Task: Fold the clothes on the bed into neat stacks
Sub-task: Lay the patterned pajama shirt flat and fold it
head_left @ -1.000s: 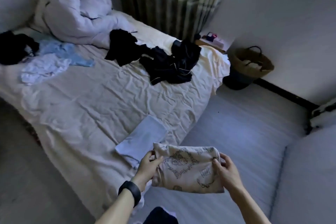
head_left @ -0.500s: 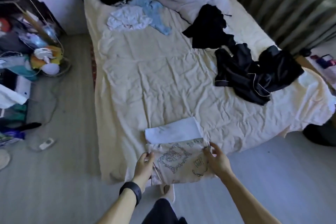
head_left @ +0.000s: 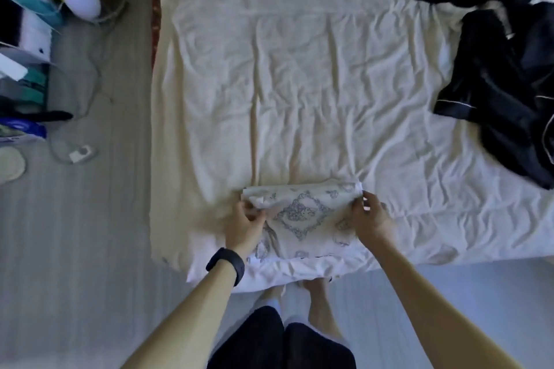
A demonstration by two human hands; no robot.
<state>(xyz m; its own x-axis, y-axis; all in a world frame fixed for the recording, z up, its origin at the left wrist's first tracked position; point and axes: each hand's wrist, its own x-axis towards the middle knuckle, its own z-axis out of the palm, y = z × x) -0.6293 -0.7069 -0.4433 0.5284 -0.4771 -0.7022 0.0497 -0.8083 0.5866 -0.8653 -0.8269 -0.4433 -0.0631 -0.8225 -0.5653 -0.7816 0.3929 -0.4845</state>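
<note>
Folded patterned cloth [head_left: 302,219] lies at bed [head_left: 299,84] near edge. Left hand [head_left: 244,223] pinches its left side, right hand [head_left: 370,219] its right side, apparently. Black clothes [head_left: 506,93] far right.

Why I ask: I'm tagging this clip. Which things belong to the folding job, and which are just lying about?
Job: patterned folded cloth, gripped at its ends by left hand and right hand; black garments heaped on the bed sheet.
Lying about: white adapter on the floor; clutter pile at far left; black wristband.
</note>
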